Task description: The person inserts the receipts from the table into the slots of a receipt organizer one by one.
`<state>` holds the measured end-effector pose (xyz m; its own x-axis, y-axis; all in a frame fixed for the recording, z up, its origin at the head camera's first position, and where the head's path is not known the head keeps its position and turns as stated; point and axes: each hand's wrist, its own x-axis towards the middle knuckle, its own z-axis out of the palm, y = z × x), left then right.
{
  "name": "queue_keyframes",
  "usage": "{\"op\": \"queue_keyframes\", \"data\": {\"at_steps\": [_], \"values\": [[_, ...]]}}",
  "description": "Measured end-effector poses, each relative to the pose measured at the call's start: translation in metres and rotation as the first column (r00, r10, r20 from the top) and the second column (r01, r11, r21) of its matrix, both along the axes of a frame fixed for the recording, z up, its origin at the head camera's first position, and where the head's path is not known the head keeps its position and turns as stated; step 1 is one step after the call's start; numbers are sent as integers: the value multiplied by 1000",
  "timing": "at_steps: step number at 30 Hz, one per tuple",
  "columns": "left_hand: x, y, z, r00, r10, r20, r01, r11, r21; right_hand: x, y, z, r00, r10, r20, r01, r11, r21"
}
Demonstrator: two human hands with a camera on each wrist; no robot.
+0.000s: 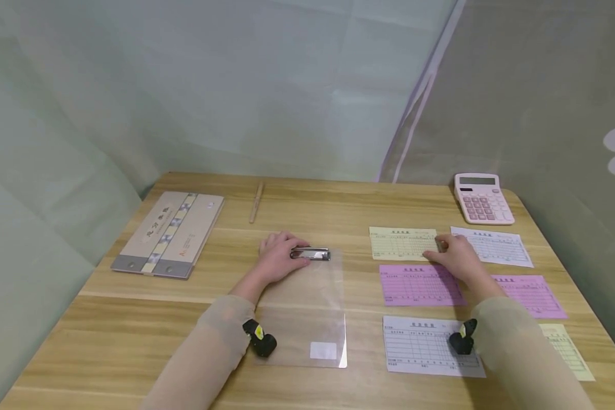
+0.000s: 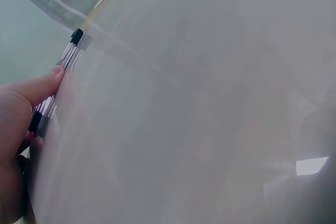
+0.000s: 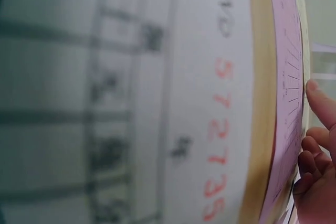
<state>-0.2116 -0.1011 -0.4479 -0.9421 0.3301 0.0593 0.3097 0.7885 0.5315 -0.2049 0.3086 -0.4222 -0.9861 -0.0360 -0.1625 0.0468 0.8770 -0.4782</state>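
Observation:
My left hand [image 1: 282,259] grips the metal clip [image 1: 311,254] at the far end of a clear plastic clipboard [image 1: 307,307], which lies flat on the table. The thumb [image 2: 46,85] lies over the clip in the left wrist view. My right hand [image 1: 457,256] is at the right edge of the far yellow form slip [image 1: 402,244]. Its thumb touches the slip, apart from the bent fingers, and the slip lies flat. Below are a pink slip [image 1: 415,285] and a white slip [image 1: 425,345]; the white one fills most of the right wrist view, blurred.
Farther right lie another white slip [image 1: 494,246], a pink slip [image 1: 535,295] and a yellow slip [image 1: 569,350], partly behind my right arm. A pink calculator [image 1: 482,199] sits at the back right corner. Left are a brown ledger book [image 1: 166,233] and a pen [image 1: 257,203].

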Motion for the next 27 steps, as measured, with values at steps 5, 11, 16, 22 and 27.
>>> {"op": "queue_keyframes", "data": {"at_steps": [5, 11, 16, 22, 27], "values": [[1, 2, 0, 1000, 12, 0, -12, 1000, -1, 0, 4, 3, 999, -20, 27, 21, 999, -31], [-1, 1, 0, 1000, 19, -14, -19, 1000, -2, 3, 4, 8, 997, -33, 73, 35, 999, -18], [-1, 1, 0, 1000, 14, -19, -14, 1000, -3, 4, 1, 9, 996, -38, 86, 39, 999, -8], [0, 1, -1, 1000, 13, -10, -13, 1000, -14, 4, 2, 7, 991, -68, 117, 72, 997, -27], [0, 0, -2, 1000, 17, -13, -17, 1000, -10, 5, 3, 6, 985, -104, 135, 114, 991, -66]]}}
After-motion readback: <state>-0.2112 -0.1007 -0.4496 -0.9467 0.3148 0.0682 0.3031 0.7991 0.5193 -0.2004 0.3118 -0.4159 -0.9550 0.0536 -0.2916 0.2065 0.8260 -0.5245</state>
